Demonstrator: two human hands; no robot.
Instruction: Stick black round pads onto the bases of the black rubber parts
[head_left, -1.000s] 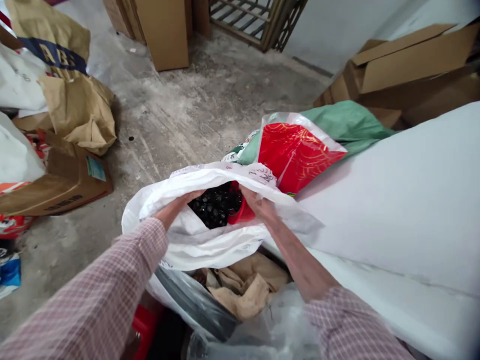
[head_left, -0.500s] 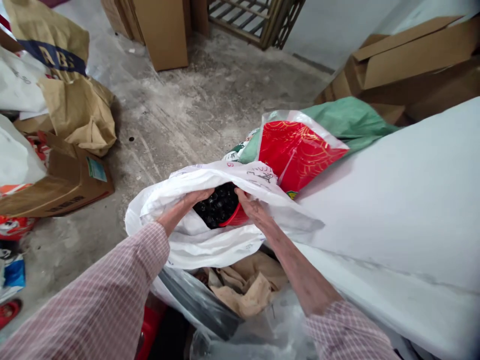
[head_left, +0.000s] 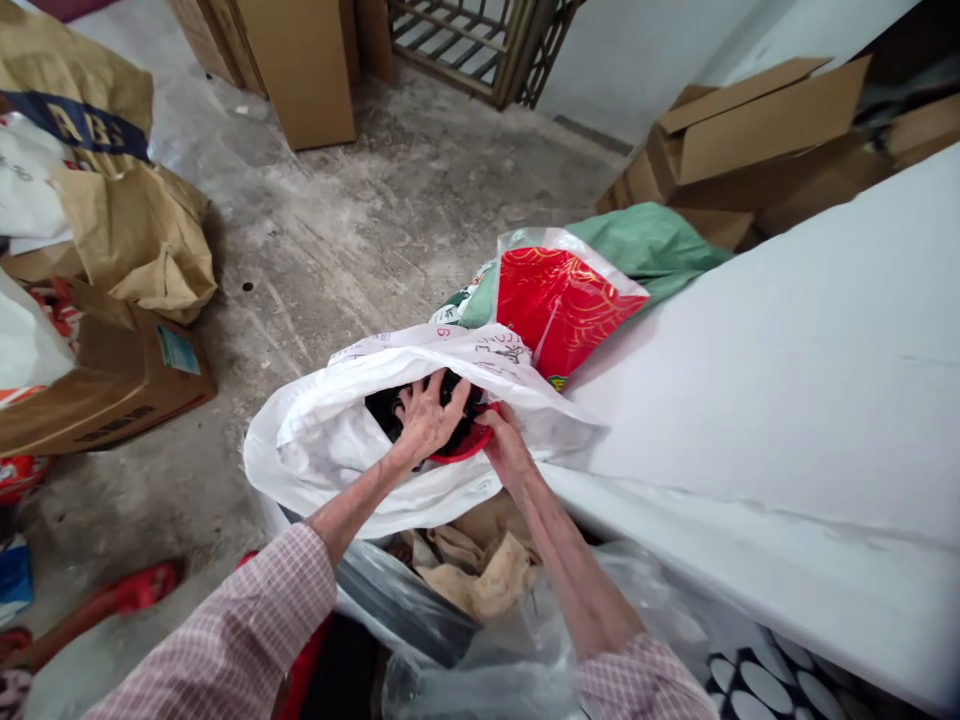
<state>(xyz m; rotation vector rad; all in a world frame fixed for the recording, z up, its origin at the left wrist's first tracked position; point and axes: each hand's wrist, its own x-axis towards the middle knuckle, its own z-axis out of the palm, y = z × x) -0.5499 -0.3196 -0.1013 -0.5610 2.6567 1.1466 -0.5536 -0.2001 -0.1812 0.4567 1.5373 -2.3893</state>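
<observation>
A white woven sack [head_left: 315, 400] stands with its mouth wide apart below me. Inside it are shiny black pieces [head_left: 381, 405], too small to identify, and a red basket [head_left: 459, 447] tilted among them. My left hand [head_left: 431, 412] lies over the black pieces at the basket, fingers spread. My right hand [head_left: 506, 435] grips the basket's rim on the right side, thumb at the edge. Part of the basket is hidden by my left hand and the sack.
Cardboard boxes stand at left [head_left: 112, 370], back [head_left: 300, 70] and right. A red bag [head_left: 562, 300] and green sack [head_left: 645, 240] lean against a white surface [head_left: 787, 350]. Brown paper [head_left: 487, 570] lies in a plastic-lined container nearer me. Another person's foot in a red sandal [head_left: 146, 587] shows at lower left.
My left hand has moved right from the sack's edge onto the black pieces. My right hand has shifted down onto the basket's rim. A foot has come into view at lower left.
</observation>
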